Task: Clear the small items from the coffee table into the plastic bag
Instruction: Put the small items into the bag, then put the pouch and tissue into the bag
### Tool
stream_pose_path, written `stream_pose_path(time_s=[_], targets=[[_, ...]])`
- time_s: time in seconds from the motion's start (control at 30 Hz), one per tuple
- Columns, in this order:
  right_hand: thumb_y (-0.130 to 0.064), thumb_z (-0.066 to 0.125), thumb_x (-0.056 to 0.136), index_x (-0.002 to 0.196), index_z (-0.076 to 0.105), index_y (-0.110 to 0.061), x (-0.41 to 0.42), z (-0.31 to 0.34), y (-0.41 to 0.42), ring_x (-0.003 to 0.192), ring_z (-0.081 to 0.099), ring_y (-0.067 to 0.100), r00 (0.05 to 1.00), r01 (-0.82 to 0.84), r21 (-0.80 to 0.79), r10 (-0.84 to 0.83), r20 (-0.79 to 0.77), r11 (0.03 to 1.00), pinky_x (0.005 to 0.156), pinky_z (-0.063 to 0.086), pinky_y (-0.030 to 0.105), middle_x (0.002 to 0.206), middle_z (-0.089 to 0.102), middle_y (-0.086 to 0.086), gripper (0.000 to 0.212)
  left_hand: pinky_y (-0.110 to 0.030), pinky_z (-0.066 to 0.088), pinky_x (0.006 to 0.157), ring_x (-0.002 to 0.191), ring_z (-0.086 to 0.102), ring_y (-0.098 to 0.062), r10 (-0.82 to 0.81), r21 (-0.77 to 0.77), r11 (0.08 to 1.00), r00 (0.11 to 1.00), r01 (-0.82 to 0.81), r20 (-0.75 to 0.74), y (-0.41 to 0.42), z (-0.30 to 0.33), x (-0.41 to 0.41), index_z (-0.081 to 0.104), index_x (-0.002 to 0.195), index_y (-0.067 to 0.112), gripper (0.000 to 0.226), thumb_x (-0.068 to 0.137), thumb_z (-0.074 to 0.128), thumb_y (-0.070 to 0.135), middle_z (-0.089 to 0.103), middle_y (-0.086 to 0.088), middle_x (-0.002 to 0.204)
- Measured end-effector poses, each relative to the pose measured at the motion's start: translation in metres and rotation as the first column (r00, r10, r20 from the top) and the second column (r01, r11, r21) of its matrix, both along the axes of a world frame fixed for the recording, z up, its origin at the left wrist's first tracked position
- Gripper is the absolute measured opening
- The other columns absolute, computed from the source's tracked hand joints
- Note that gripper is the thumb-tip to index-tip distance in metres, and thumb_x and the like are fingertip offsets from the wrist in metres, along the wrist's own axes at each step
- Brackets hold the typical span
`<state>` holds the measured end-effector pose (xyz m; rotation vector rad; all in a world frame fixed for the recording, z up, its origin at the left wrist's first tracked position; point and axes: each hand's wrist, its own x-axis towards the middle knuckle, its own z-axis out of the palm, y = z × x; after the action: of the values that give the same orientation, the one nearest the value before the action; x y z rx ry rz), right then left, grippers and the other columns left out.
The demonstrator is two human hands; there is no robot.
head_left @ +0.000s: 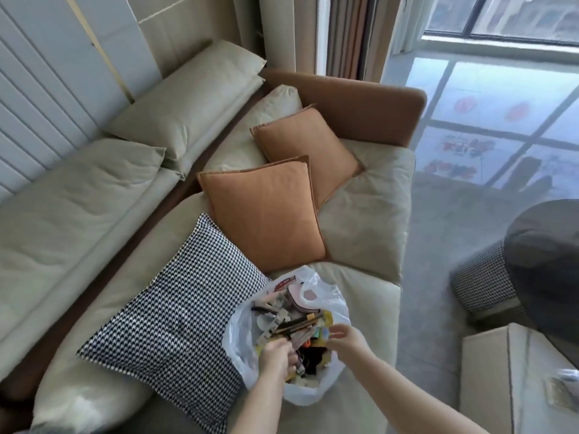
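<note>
beige sofa fills most of view. two orange cushions lean on it, houndstooth cushion lies flat beside the bag. clear plastic bag sits open on the sofa seat, stuffed with mixed small items. left hand reaches into bag mouth, fingers curled round something inside, can't tell what. right hand at bag's right rim, fingers loosely spread, holding nothing.
</note>
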<state>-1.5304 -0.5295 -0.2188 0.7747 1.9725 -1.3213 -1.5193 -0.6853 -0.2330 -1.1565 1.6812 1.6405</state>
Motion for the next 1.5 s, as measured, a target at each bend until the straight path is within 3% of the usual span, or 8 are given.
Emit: stream_pose_path(time_s=[0.17, 0.33, 0.47, 0.57, 0.73, 0.97, 1.1, 1.5], targets=[[-0.006, 0.060, 0.081, 0.120, 0.060, -0.007, 0.025, 0.018, 0.046, 0.088, 0.058, 0.015, 0.999, -0.009, 0.064, 0.012, -0.046, 0.998, 0.071, 0.047, 0.022, 0.102, 0.061, 0.003, 0.039, -0.017, 0.029, 0.040, 0.048, 0.043, -0.012, -0.256, -0.001, 0.967, 0.965, 0.256, -0.057, 0.053, 0.024, 0.010, 0.050, 0.081, 0.018, 0.020, 0.094, 0.046, 0.004, 0.048, -0.004, 0.067], [-0.014, 0.058, 0.084, 0.118, 0.063, -0.013, 0.070, 0.039, 0.114, 0.091, 0.059, 0.015, 0.998, 0.022, 0.215, -0.009, -0.061, 0.976, 0.065, 0.042, 0.017, 0.117, 0.065, 0.004, 0.035, -0.014, 0.027, 0.037, 0.043, 0.041, -0.010, -0.578, -0.072, 0.816, 0.815, 0.574, -0.052, 0.117, 0.033, 0.030, 0.048, 0.070, 0.019, 0.020, 0.088, 0.053, 0.012, 0.047, 0.001, 0.058], [-0.024, 0.060, 0.085, 0.119, 0.062, -0.016, 0.127, 0.050, 0.177, 0.112, 0.059, 0.014, 0.993, 0.114, 0.305, -0.104, -0.050, 0.946, 0.083, 0.045, 0.020, 0.122, 0.064, 0.000, 0.035, -0.022, 0.033, 0.050, 0.052, 0.046, -0.014, -0.848, -0.171, 0.528, 0.525, 0.831, -0.069, 0.185, 0.030, 0.055, 0.054, 0.064, 0.018, 0.013, 0.057, 0.051, 0.029, 0.049, 0.008, 0.046], [-0.026, 0.060, 0.085, 0.115, 0.064, -0.016, 0.181, 0.057, 0.221, 0.112, 0.059, 0.015, 0.972, 0.232, 0.327, -0.225, -0.062, 0.916, 0.087, 0.044, 0.021, 0.120, 0.065, 0.000, 0.033, -0.024, 0.042, 0.060, 0.061, 0.055, -0.016, -0.953, -0.204, 0.303, 0.298, 0.931, -0.056, 0.244, 0.043, 0.086, 0.055, 0.075, 0.019, 0.011, 0.073, 0.062, 0.027, 0.058, 0.000, 0.066], [-0.031, 0.062, 0.086, 0.113, 0.062, -0.017, 0.287, 0.061, 0.282, 0.110, 0.059, 0.018, 0.900, 0.432, 0.310, -0.428, -0.084, 0.847, 0.089, 0.045, 0.024, 0.118, 0.064, 0.001, 0.031, -0.030, 0.051, 0.084, 0.099, 0.067, -0.025, -0.997, -0.353, -0.007, -0.031, 0.936, -0.064, 0.332, 0.046, 0.155, 0.068, 0.104, 0.014, 0.031, 0.080, 0.061, 0.033, 0.071, -0.007, 0.107], [-0.032, 0.058, 0.087, 0.115, 0.062, -0.019, 0.441, 0.068, 0.344, 0.111, 0.059, 0.021, 0.782, 0.611, 0.347, -0.611, -0.122, 0.712, 0.088, 0.045, 0.024, 0.117, 0.066, 0.002, 0.032, -0.030, 0.051, 0.088, 0.101, 0.066, -0.024, -0.966, -0.408, -0.196, -0.247, 0.892, -0.076, 0.413, 0.073, 0.281, 0.066, 0.107, 0.011, 0.026, 0.088, 0.057, 0.026, 0.069, -0.008, 0.110], [-0.031, 0.060, 0.085, 0.109, 0.064, -0.018, 0.523, 0.063, 0.374, 0.107, 0.060, 0.020, 0.679, 0.719, 0.327, -0.720, -0.143, 0.613, 0.085, 0.046, 0.025, 0.113, 0.067, 0.002, 0.028, -0.025, 0.049, 0.078, 0.083, 0.065, -0.018, -0.908, -0.456, -0.340, -0.413, 0.822, -0.067, 0.455, 0.075, 0.350, 0.063, 0.086, 0.019, 0.011, 0.089, 0.053, 0.025, 0.066, -0.005, 0.085], [-0.025, 0.064, 0.085, 0.103, 0.066, -0.013, 0.659, 0.016, 0.473, 0.102, 0.062, 0.021, 0.297, 0.926, 0.275, -0.949, -0.103, 0.260, 0.073, 0.037, 0.020, 0.108, 0.069, 0.005, 0.022, -0.024, 0.045, 0.067, 0.065, 0.061, -0.017, -0.897, -0.271, -0.407, -0.438, 0.872, -0.061, 0.591, 0.029, 0.473, 0.063, 0.086, 0.017, 0.012, 0.088, 0.053, 0.022, 0.063, -0.003, 0.072]])
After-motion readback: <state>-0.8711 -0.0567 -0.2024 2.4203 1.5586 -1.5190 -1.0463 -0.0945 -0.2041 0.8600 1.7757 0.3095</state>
